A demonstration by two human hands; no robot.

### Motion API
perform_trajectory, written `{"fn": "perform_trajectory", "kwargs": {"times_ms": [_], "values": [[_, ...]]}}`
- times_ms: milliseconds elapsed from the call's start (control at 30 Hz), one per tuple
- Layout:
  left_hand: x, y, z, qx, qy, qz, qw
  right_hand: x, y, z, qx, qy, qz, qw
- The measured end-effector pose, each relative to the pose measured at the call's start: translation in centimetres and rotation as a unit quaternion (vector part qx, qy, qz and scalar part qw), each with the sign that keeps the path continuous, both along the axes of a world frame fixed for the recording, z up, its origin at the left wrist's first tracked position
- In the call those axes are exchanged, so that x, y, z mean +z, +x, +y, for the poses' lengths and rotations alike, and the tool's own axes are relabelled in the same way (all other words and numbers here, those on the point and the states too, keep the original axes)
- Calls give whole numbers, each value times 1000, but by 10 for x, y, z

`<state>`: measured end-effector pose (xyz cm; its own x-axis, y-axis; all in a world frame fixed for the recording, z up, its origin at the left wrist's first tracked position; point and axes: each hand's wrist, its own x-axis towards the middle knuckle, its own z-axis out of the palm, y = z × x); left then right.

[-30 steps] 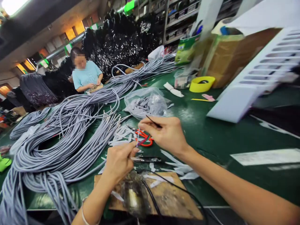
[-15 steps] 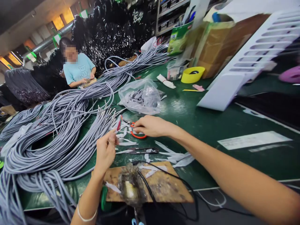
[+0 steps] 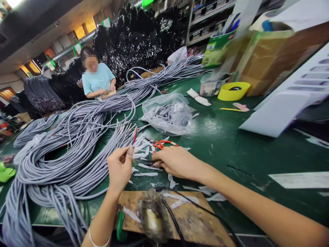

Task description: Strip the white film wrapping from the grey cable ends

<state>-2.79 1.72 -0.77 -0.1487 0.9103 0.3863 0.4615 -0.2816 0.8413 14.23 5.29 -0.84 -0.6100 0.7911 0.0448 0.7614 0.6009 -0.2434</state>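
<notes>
My left hand (image 3: pixel 120 168) is closed in a pinch around the end of a cable, whose thin red, blue and other coloured wires (image 3: pixel 135 136) stick up above the fingertips. To its right, low over the table, my right hand (image 3: pixel 177 162) has its fingers closed on dark thread snips (image 3: pixel 150 163), their blades toward the left hand. Just beyond the right hand lie orange-handled scissors (image 3: pixel 158 144). White strips (image 3: pixel 146 174) of thin material are scattered under and around both hands. Part of the snips is hidden by the right fingers.
Thick bundles of grey cable (image 3: pixel 64 161) cover the left. A clear plastic bag (image 3: pixel 168 115) of small dark parts lies ahead. Nearest me is a wooden board (image 3: pixel 190 219) bearing a grimy device and black cords. A yellow tape ring (image 3: pixel 233 91) stands at right; a person (image 3: pixel 99 80) sits across.
My right hand has left the orange-handled scissors and moved nearer, onto the dark snips that lay on the table. My left hand still pinches the cable end. The view has shifted left.
</notes>
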Motion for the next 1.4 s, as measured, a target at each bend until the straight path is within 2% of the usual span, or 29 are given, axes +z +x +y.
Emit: {"fn": "perform_trajectory", "kwargs": {"times_ms": [67,200,267,400,567,667,867,1033,1200,1400], "values": [[0,-2,0,16,16,-10,1000,7,2,2,-32,4,-2,999],[-1,-4,-1,42,42,-28,998,16,7,3,-102,33,72,992],[-1,-4,-2,37,42,-36,998,16,7,2,-92,44,122,987],[2,0,-3,22,20,-67,997,6,-1,-2,-30,90,178,979],[6,4,-4,-7,-32,-131,991,-7,-15,-10,-55,251,224,940],[6,6,-5,-24,-49,-124,991,-9,-16,-12,-59,321,221,919],[6,7,-8,-32,-47,-91,994,-3,-12,-15,-47,395,165,903],[7,7,-8,-52,-83,-127,987,1,-11,-19,-36,424,144,893],[9,6,-5,-107,-131,-205,964,1,-10,-19,-23,421,156,893],[9,4,-5,-139,-186,-269,935,0,-9,-19,-4,413,190,890]]}}
